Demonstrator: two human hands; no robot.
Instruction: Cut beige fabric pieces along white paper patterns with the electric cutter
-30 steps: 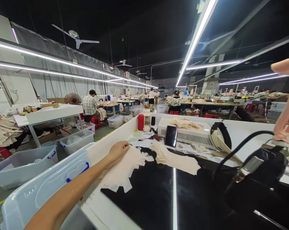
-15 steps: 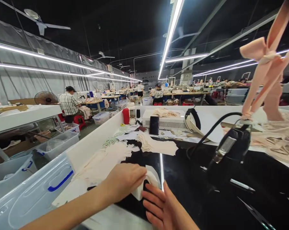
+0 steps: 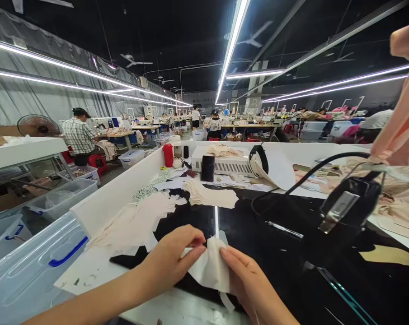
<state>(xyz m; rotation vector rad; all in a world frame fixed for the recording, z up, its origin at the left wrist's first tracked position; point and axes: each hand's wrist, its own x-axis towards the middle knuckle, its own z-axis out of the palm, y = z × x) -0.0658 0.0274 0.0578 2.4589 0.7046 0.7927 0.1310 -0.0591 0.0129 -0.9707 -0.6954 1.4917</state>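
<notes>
A thin off-white fabric piece (image 3: 218, 259) stands folded upright in front of me, above the black work surface. My right hand (image 3: 250, 277) is closed on its right side, thumb and fingers pinching the cloth. Just left of it is my left hand (image 3: 177, 253), with curled fingers and the thumb tip close to the index finger. Whether a bit of cloth or thread lies in that pinch is hidden. A narrow pale strip (image 3: 227, 301) hangs below the fabric. Beyond my hands lies a neat stack of cream cut pieces (image 3: 211, 195).
More pale cut pieces (image 3: 133, 221) spread at the left. A phone (image 3: 207, 168) leans on a white vented box (image 3: 224, 164). To the right are a black cabled device (image 3: 350, 203), a pen-like tool (image 3: 284, 229) and tweezers (image 3: 346, 293). Peach straps (image 3: 402, 117) hang above; a lidded bin (image 3: 55, 271) stands left.
My right hand has gone from spread fingers to pinching the fabric's right side. My left hand has come slightly away from the fabric. The view has shifted right.
</notes>
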